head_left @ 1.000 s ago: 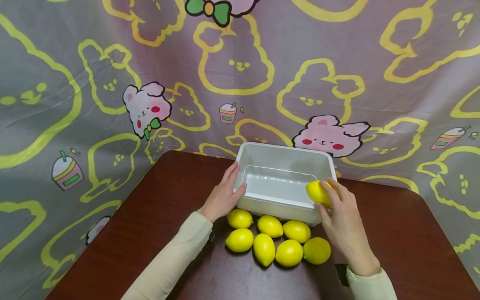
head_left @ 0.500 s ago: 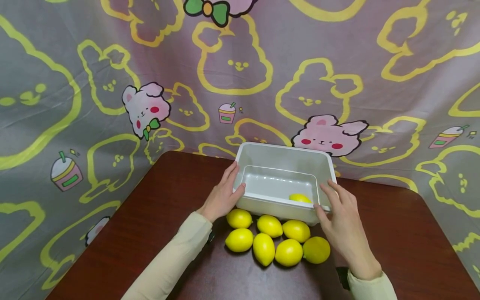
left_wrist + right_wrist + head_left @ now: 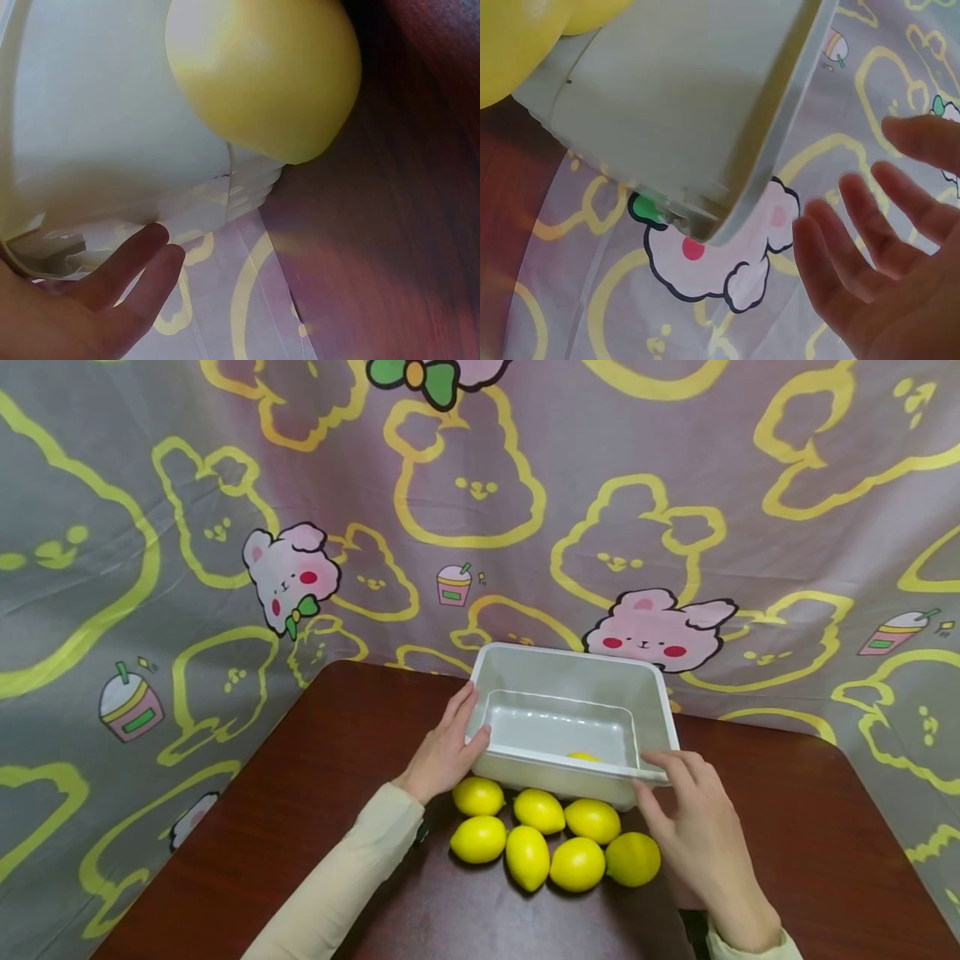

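A white plastic bin stands on the table, its open top facing me. My left hand holds its left end, thumb over the rim and fingers along the outside; the left wrist view shows two fingers against the wall. Inside, the top of a yellow lemon shows above the front rim, the rest hidden. Near the bin's front right corner is my right hand, fingers spread and holding nothing; the right wrist view has this hand apart from the rim. Several lemons lie in two rows before the bin.
The dark reddish-brown table reaches back to a grey cloth printed with yellow bear outlines and pink rabbits. This cloth hangs behind the bin and along both sides.
My right hand has let a lemon go into the bin and drawn back slightly toward me. That lemon has shifted left and lower behind the front rim. The left hand stays put.
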A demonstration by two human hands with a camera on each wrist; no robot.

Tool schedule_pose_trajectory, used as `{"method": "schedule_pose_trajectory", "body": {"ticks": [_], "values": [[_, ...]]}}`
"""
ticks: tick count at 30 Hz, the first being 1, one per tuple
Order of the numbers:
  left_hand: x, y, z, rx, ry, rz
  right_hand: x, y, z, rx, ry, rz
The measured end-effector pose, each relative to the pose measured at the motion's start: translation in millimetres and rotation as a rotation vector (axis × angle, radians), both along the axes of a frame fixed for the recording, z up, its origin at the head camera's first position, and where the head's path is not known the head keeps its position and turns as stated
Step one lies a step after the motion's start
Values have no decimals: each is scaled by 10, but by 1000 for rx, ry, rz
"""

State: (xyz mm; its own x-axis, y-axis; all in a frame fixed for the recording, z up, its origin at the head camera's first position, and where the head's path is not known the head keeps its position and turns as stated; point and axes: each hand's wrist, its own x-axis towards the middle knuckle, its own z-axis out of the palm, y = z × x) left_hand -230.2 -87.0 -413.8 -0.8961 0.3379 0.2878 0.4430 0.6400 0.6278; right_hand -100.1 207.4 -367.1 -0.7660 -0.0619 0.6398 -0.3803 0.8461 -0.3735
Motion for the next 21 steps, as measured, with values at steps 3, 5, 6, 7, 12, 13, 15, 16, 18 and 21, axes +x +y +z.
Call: {"method": "schedule_pose_trajectory", "body": {"ticks": [3, 5, 6, 7, 12, 13, 15, 16, 18, 21], "values": [[4, -2, 7, 2, 2, -1, 63, -14, 9, 28, -44, -4], [6, -3, 7, 2, 0, -1, 105, -20, 6, 49, -68, 6], [7, -3, 7, 2, -1, 0, 125, -22, -1, 61, -77, 15], [8, -2, 7, 4, -3, 0, 144, -22, -11, 73, -87, 28], [7, 2, -1, 10, -6, 1, 198, 23, -119, 166, -104, 162], [5, 2, -2, 12, -5, 0, 200, 36, -147, 185, -103, 191], [0, 2, -5, 11, -1, 1, 201, 65, -202, 214, -101, 234], [-3, 3, -7, 13, 0, 1, 200, 80, -227, 225, -97, 245], [-7, 2, -9, 10, 4, 2, 198, 107, -270, 239, -94, 249], [-6, 3, -7, 7, 1, 4, 198, 145, -322, 258, -110, 244]]}}
